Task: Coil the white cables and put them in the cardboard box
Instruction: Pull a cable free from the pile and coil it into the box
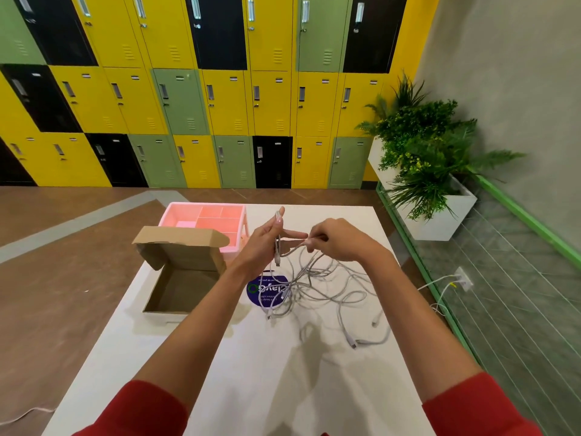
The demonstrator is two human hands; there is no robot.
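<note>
The one camera sat on my head, looking forward and steeply down over my left hand [262,243] and right hand [338,239] at the white table [267,372]. It faced the lockers [201,99]. Its wide lens bent the edges, so nearness was probably misleading.

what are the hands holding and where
Both hold one white cable: left hand near its plug end, right hand pinching it further along.
</note>
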